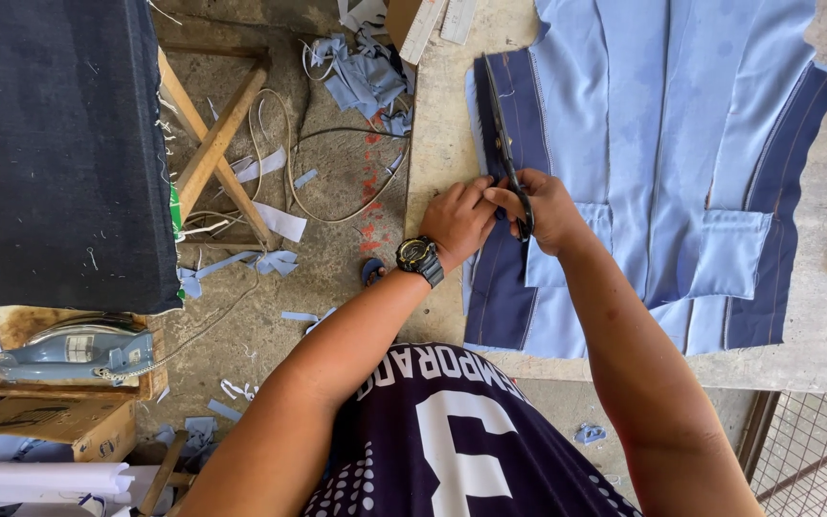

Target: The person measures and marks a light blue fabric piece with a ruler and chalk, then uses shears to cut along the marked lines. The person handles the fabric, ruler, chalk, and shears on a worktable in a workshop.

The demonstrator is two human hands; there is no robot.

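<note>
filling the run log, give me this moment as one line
right hand: holds scissors | left hand: presses dark blue edge strip | light blue garment: flat on table

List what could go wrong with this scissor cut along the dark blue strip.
1. The left hand presses the dark blue strip right beside the scissors held in the right hand; its fingers could get nicked.
2. The light blue garment lies under the strip, so the blades might catch it.
3. The strip sits at the table edge and could slide off.
</note>
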